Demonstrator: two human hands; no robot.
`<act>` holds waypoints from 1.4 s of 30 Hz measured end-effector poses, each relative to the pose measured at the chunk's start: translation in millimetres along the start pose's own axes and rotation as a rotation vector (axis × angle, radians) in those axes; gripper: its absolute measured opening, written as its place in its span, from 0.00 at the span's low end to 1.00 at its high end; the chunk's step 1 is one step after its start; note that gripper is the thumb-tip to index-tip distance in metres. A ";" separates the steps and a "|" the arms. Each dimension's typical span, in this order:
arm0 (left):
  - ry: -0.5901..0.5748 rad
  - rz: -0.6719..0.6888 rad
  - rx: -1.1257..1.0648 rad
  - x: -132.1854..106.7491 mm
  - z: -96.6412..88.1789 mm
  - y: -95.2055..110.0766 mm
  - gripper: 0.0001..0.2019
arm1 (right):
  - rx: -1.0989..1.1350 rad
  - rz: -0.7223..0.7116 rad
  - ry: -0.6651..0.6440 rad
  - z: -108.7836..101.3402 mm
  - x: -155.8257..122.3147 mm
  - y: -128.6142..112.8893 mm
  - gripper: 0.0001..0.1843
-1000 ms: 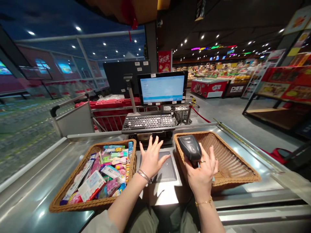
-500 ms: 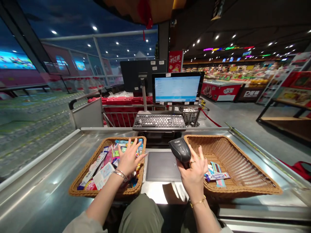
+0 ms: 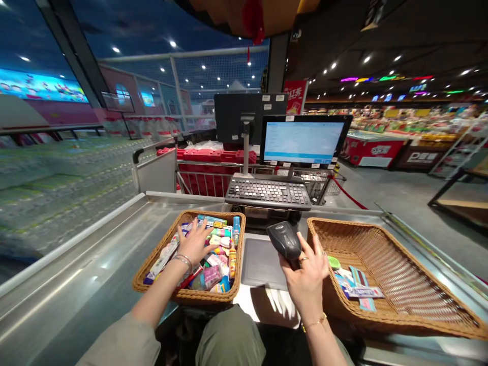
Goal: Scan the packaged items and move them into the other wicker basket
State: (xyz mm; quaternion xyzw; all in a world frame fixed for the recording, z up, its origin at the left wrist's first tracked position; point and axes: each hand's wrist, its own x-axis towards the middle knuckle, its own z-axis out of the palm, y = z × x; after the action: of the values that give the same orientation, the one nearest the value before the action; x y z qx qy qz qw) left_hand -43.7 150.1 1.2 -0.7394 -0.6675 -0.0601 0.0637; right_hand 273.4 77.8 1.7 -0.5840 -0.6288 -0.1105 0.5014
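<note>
My left hand [image 3: 195, 243] is spread over the left wicker basket [image 3: 142, 278], its fingers apart above the packets. That basket is full of small packaged goods, among them a blue bottle [image 3: 236, 227] and a pink pack [image 3: 212, 276]. My right hand [image 3: 308, 277] grips a black handheld barcode scanner [image 3: 285, 240], held above the gap between the baskets. The scanner's handle is hidden by my fingers. In the right wicker basket [image 3: 404, 254] lie a few items near its left side: a white and purple packet [image 3: 365, 292], a light blue strip pack [image 3: 358, 276] and a green item [image 3: 333, 262].
A grey flat plate [image 3: 263, 262] lies between the baskets on the metal counter [image 3: 91, 284]. Behind it stand a keyboard [image 3: 269, 192] and a lit monitor [image 3: 303, 142]. A metal cart [image 3: 156, 170] is beyond the counter's far edge.
The view has turned left, so things sit further right. My left hand has moved left across its basket, uncovering more packets. The scanner stays in my right hand. A green item now shows in the right basket.
</note>
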 end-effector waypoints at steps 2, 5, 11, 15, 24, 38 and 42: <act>-0.022 0.007 0.016 4.4 3.4 -2.1 0.27 | 0.002 -0.003 -0.009 3.3 -1.7 -2.5 0.11; -0.020 0.022 0.024 8.8 6.6 -3.0 0.27 | -0.002 -0.010 -0.021 7.9 -4.7 -4.1 0.12; 0.064 0.004 0.022 9.3 6.8 -4.4 0.22 | -0.007 -0.020 -0.032 15.1 -6.6 -3.5 0.12; 0.009 0.014 0.001 12.7 9.6 -6.2 0.21 | -0.010 -0.026 -0.034 18.3 -7.3 -5.7 0.12; -0.153 -0.004 -0.057 23.5 8.9 -2.5 0.25 | 0.001 -0.007 -0.063 21.5 -10.3 -2.6 0.13; 0.054 0.128 0.007 15.0 -8.8 -2.2 0.16 | 0.021 -0.020 -0.083 18.4 -9.0 -1.1 0.13; 0.146 0.142 0.037 12.5 -25.4 -3.7 0.15 | 0.021 -0.024 -0.070 17.0 -7.2 -2.1 0.13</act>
State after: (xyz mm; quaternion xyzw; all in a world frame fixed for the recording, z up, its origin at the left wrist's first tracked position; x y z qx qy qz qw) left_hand -46.2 158.3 28.5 -0.7772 -0.6079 -0.0967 0.1302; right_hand 261.7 85.0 -10.8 -0.5747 -0.6541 -0.0894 0.4837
